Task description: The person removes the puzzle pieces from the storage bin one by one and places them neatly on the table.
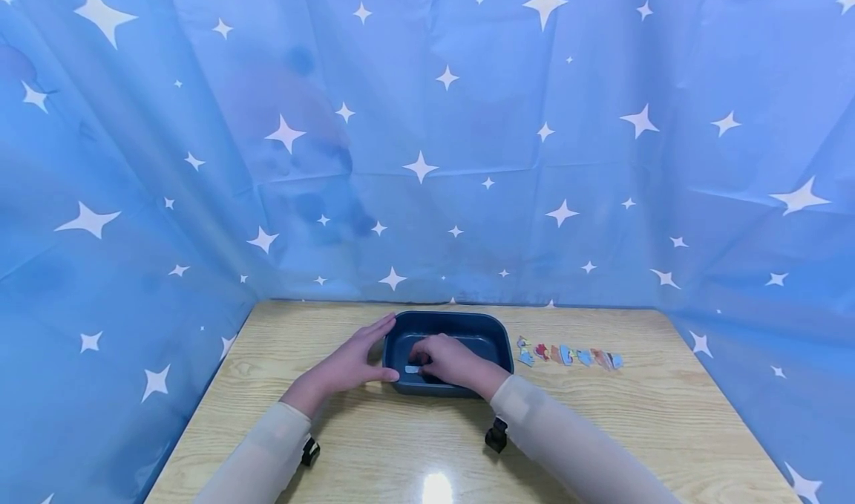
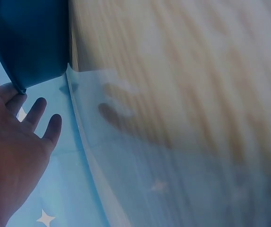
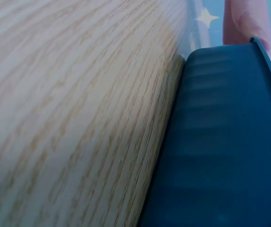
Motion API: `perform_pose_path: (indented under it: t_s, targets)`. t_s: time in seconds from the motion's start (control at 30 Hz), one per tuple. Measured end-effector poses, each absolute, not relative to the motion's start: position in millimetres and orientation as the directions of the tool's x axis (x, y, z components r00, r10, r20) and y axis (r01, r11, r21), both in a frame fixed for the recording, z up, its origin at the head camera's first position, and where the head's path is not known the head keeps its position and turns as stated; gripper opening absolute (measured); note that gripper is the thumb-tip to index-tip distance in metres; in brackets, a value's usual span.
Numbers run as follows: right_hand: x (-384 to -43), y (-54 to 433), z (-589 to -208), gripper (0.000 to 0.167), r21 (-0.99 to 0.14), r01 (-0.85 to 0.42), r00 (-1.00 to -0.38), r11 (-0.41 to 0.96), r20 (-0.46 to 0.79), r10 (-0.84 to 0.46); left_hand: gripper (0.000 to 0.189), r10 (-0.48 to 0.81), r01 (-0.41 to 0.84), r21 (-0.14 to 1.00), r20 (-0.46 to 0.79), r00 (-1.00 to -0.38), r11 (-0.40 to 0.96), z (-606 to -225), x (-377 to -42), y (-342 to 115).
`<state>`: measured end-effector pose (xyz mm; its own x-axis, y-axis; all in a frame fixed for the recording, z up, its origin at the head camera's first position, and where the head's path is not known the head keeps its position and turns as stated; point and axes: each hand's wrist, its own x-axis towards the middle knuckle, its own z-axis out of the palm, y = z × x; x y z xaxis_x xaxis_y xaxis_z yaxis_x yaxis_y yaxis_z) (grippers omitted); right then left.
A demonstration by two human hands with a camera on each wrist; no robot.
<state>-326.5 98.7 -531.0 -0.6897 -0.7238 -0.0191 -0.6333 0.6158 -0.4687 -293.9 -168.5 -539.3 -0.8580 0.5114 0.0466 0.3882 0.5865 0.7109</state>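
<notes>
A dark blue rectangular tray [image 1: 497,333] with raised walls stands on the table. My left hand [image 1: 350,359] spans its left end, thumb by the near corner and fingers at the far one. In the left wrist view, the left hand [image 2: 17,142] has its fingers spread, some of them touching the tray's rim [image 2: 31,47]. My right hand [image 1: 454,359] reaches inside the tray, its fingers curled low over the floor. A small flat light blue piece [image 1: 412,369] shows at its fingertips, pinched there. The right wrist view has only the tray's outer wall [image 3: 220,142] and part of the left hand [image 3: 248,23].
Right of the tray, several small colourful flat pieces [image 1: 566,354] lie in a row on the wooden table [image 1: 374,444]. A blue curtain with white stars [image 1: 421,118] hangs behind and at both sides, close to the table's edges.
</notes>
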Motion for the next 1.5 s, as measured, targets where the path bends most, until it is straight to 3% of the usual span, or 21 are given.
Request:
perform_pose_path:
  t_s: [0.2,0.37,0.57,1.1,1.33,1.5]
  targets:
    - [-323,98,-530,0.023,-0.414,-0.644,-0.697,0.643,-0.03,-0.717,0.105,0.516,0.396,0.707,0.051,-0.855,0.587,-540,-295,-168]
    - [-324,99,-531,0.022,-0.431,-0.624,-0.708,0.652,-0.042,-0.705,0.105,0.513,0.39,0.711,0.047,-0.857,0.586,-540,-295,-168]
    - [-323,100,-529,0.01,-0.458,-0.598,-0.721,0.658,-0.051,-0.691,0.105,0.51,0.389,0.706,0.047,-0.859,0.591,-541,-295,-168]
    - [-327,102,-533,0.009,-0.459,-0.598,-0.719,0.658,-0.056,-0.693,0.105,0.509,0.39,0.709,0.051,-0.859,0.587,-541,-295,-168]
    - [-337,112,-546,0.027,-0.455,-0.677,-0.646,0.579,-0.01,-0.763,0.105,0.51,0.388,0.711,0.048,-0.859,0.586,-539,-294,-168]
    - [-331,117,-528,0.042,-0.521,-0.635,-0.617,0.571,-0.102,-0.78,0.105,0.505,0.382,0.709,0.041,-0.862,0.593,-539,-294,-168]
